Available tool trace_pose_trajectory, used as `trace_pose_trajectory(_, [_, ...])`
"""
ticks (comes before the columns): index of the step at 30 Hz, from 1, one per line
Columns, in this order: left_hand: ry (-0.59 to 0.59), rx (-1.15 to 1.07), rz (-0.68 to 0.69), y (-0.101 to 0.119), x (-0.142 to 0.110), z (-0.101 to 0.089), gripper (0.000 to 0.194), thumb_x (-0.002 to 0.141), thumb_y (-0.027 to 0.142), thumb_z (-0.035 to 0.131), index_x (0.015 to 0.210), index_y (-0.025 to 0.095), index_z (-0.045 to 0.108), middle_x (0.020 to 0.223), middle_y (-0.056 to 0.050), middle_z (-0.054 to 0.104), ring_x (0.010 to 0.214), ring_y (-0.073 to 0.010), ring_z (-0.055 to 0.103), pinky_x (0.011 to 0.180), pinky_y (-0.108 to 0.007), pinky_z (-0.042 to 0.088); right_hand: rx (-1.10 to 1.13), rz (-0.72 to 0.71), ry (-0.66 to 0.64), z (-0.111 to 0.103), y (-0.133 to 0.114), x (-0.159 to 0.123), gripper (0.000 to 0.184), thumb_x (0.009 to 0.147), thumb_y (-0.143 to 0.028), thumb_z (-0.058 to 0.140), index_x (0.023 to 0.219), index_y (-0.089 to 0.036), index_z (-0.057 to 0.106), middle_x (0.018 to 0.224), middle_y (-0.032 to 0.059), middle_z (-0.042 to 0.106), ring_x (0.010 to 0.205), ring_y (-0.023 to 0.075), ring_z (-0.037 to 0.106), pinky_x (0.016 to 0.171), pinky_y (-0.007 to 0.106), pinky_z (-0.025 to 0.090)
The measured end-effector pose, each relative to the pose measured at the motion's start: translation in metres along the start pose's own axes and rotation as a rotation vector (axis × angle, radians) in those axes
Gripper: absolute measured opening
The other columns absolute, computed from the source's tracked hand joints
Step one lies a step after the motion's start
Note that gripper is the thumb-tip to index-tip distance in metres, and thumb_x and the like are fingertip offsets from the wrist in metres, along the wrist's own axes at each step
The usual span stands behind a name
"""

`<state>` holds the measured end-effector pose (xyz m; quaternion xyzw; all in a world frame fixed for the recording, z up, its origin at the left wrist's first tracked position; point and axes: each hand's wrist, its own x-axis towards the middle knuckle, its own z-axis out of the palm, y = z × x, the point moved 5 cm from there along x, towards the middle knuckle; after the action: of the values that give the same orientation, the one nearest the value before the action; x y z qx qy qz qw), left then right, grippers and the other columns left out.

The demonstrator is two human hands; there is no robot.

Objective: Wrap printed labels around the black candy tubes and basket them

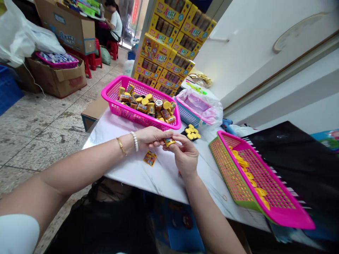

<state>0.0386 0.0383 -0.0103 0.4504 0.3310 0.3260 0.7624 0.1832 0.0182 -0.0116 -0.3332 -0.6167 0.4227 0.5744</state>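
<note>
My left hand point(150, 137) and my right hand point(186, 153) meet over the white table, both with fingers closed on one small yellow printed canister point(168, 141). My fingers cover part of it. A small printed sticker sheet point(150, 158) lies flat on the table just below my left hand. Behind my hands stands a pink basket point(120, 118), filled with similar yellow and black canisters point(150, 107). Past my right hand, a group of round yellow caps point(192, 131) sits on something black.
At right, a pink and green basket point(280, 190) holds yellow ring-like pieces point(249, 175). A lined blue basket point(185, 111) stands behind. Yellow display boxes point(164, 53) are stacked at the back. A black bag point(296, 151) lies far right. Another person point(115, 23) sits in the background.
</note>
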Motion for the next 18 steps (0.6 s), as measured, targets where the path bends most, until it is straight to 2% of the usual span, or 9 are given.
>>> trace_pose_trajectory(6, [0.067, -0.041, -0.016, 0.002, 0.000, 0.000, 0.052, 0.080, 0.059, 0.073, 0.068, 0.011, 0.059, 0.048, 0.004, 0.048, 0.034, -0.0015, 0.030, 0.032, -0.016, 0.015, -0.077, -0.028, 0.025, 0.003, -0.001, 0.000, 0.022, 0.076, -0.035, 0.084, 0.093, -0.025, 0.073, 0.114, 0.0030, 0.066, 0.080, 0.0173, 0.073, 0.065, 0.038, 0.070])
trace_pose_trajectory(9, [0.144, -0.107, -0.001, 0.008, -0.002, -0.005, 0.054, 0.085, 0.065, 0.064, 0.072, 0.014, 0.055, 0.051, 0.002, 0.052, 0.035, -0.0038, 0.035, 0.034, -0.017, 0.020, -0.172, -0.084, 0.037, 0.001, -0.010, 0.025, 0.020, 0.077, -0.034, 0.082, 0.092, -0.026, 0.072, 0.110, 0.0024, 0.068, 0.080, 0.0171, 0.073, 0.064, 0.036, 0.069])
trace_pose_trajectory(11, [0.190, -0.035, 0.002, 0.010, -0.003, -0.010, 0.054, 0.091, 0.066, 0.053, 0.075, 0.015, 0.054, 0.053, 0.001, 0.054, 0.036, -0.0065, 0.037, 0.036, -0.020, 0.022, -0.309, -0.167, 0.050, 0.001, -0.022, 0.057, 0.018, 0.079, -0.033, 0.078, 0.093, -0.026, 0.071, 0.109, 0.0025, 0.068, 0.087, 0.0197, 0.073, 0.068, 0.037, 0.068])
trace_pose_trajectory(12, [0.196, 0.080, 0.016, 0.011, -0.004, -0.012, 0.051, 0.093, 0.063, 0.051, 0.074, 0.016, 0.055, 0.052, 0.002, 0.054, 0.036, -0.0074, 0.037, 0.037, -0.022, 0.023, -0.404, -0.192, 0.032, 0.003, -0.026, 0.075, 0.018, 0.081, -0.033, 0.075, 0.097, -0.026, 0.070, 0.108, 0.0033, 0.068, 0.090, 0.0216, 0.073, 0.073, 0.040, 0.067])
trace_pose_trajectory(14, [0.147, 0.473, 0.083, 0.015, -0.005, -0.011, 0.040, 0.092, 0.047, 0.060, 0.068, 0.016, 0.056, 0.051, 0.002, 0.053, 0.040, -0.0080, 0.039, 0.043, -0.023, 0.027, -0.645, -0.230, -0.029, 0.008, -0.028, 0.110, 0.030, 0.084, -0.033, 0.070, 0.113, -0.027, 0.068, 0.119, 0.0066, 0.065, 0.108, 0.0271, 0.069, 0.086, 0.047, 0.064])
trace_pose_trajectory(16, [0.034, 0.957, 0.156, 0.015, -0.007, -0.004, 0.029, 0.079, 0.030, 0.076, 0.062, 0.015, 0.059, 0.054, 0.001, 0.056, 0.048, -0.0094, 0.045, 0.050, -0.024, 0.030, -0.889, -0.234, -0.142, 0.017, -0.021, 0.137, 0.060, 0.077, -0.035, 0.077, 0.133, -0.025, 0.059, 0.135, 0.0113, 0.059, 0.128, 0.0336, 0.057, 0.103, 0.054, 0.053])
trace_pose_trajectory(18, [-0.043, 1.340, 0.145, 0.010, -0.010, 0.001, 0.025, 0.067, 0.028, 0.085, 0.064, 0.016, 0.064, 0.060, -0.001, 0.062, 0.056, -0.0130, 0.050, 0.053, -0.027, 0.030, -1.047, -0.161, -0.260, 0.027, -0.005, 0.151, 0.081, 0.072, -0.036, 0.082, 0.144, -0.019, 0.049, 0.144, 0.0163, 0.051, 0.138, 0.0371, 0.047, 0.116, 0.056, 0.041])
